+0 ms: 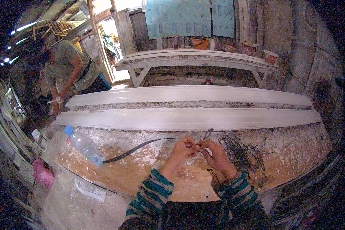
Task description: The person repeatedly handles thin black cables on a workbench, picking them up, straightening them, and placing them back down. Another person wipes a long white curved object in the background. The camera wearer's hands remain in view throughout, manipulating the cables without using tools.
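Two bare hands meet above a paint-spattered wooden desk (188,188), the left hand (181,152) and right hand (217,155) reaching in from green-striped sleeves (237,191). The fingers (207,143) of both are drawn closed in a pinch, tips together; whatever they may grip is too small to make out. A tangle of black strands (243,153) lies on the desk just beside the right hand, to its right. A dark strap (136,148) curves from near the left hand toward a clear, blue-capped bottle (84,146) lying on its side. Beyond the hands stretch two long white strips (188,119), while at left a person in a drab shirt (71,61) leans forward.
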Motion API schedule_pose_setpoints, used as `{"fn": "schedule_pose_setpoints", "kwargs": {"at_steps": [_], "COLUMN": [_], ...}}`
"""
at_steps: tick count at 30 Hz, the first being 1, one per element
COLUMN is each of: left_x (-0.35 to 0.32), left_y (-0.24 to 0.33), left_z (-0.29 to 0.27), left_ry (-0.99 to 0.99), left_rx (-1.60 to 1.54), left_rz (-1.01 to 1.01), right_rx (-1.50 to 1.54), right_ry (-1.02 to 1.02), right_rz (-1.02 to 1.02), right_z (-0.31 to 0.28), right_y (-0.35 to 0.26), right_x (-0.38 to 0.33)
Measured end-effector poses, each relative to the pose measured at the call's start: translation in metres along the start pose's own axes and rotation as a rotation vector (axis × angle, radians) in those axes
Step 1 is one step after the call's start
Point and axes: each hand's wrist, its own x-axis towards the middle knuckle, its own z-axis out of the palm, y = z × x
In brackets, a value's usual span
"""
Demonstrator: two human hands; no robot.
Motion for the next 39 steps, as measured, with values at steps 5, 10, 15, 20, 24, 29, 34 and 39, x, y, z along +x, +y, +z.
{"fn": "schedule_pose_setpoints", "kwargs": {"at_steps": [5,10,15,20,24,29,34,39], "left_x": [-0.001,-0.006,-0.008,-0.015,-0.018,-0.018,-0.018,-0.009], "left_y": [0.005,0.013,0.02,0.024,0.023,0.021,0.019,0.006], "left_z": [0.0,0.009,0.013,0.022,0.027,0.027,0.022,0.019], "left_ry": [-0.011,-0.033,-0.033,0.048,0.021,-0.017,-0.029,0.018], "left_rx": [0.042,0.035,0.3,0.636,0.649,0.732,0.753,0.537], "left_rz": [-0.011,0.052,0.189,0.269,0.369,0.474,0.527,0.449], "right_rx": [0.012,0.161,0.439,0.712,0.925,1.096,0.966,0.559], "right_ry": [0.062,0.174,0.218,0.148,0.092,0.01,0.008,0.112], "right_rz": [0.018,0.187,0.298,0.483,0.677,0.791,0.759,0.599], "right_z": [0.0,0.007,0.015,0.01,0.005,-0.004,-0.001,0.005], "right_y": [-0.001,0.006,0.02,0.028,0.027,0.023,0.026,0.026], "right_x": [0.0,-0.007,-0.007,-0.006,-0.002,-0.001,0.0,-0.004]}}
